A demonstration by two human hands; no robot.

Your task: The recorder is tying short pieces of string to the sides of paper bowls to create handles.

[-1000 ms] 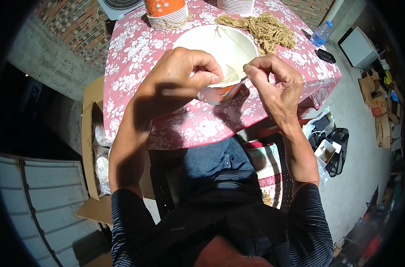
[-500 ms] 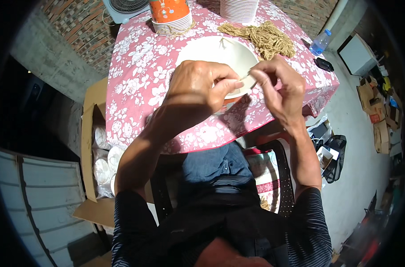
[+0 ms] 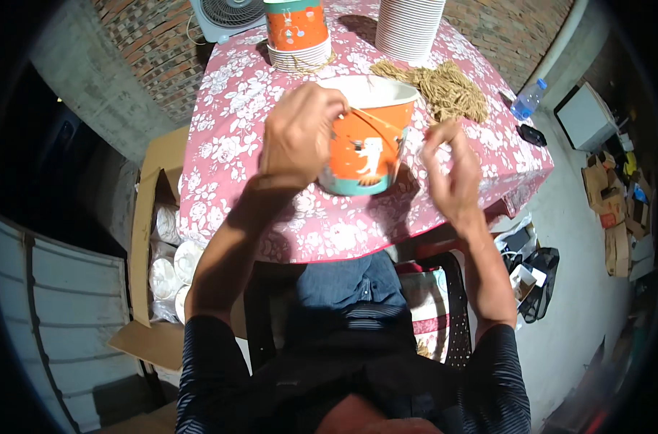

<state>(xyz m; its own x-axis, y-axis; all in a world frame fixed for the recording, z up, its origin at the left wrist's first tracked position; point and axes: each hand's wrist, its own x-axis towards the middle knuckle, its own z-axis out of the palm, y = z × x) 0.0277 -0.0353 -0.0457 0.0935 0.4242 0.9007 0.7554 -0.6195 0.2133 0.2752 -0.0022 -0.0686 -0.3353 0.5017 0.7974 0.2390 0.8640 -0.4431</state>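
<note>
An orange paper bucket (image 3: 387, 148) with a teal base and white figures tips away from me near the table's front edge, its outer side facing me. My left hand (image 3: 296, 134) is closed at the left of its rim, thumb and fingertips pinched there. From those fingertips a thin tan cord (image 3: 376, 118) slants across the bucket's front toward its right side. Whether the fingers also grip the cord is hidden. Right of the bucket and apart from it, my right hand (image 3: 455, 173) is raised with fingers bent and a gap between thumb and forefinger. Nothing shows in it.
A pile of tan cords (image 3: 452, 90) lies behind on the flowered tablecloth (image 3: 224, 155). Farther back stand a white stack of buckets (image 3: 408, 29), an orange bucket on a stack (image 3: 296, 29) and a fan (image 3: 228, 14). A bottle (image 3: 529, 99) and black object (image 3: 531, 135) sit at right.
The bucket has tipped, so its orange side now faces me instead of its white inside. My right hand has come off the rim and moved slightly down. My left hand has stayed at the rim.
</note>
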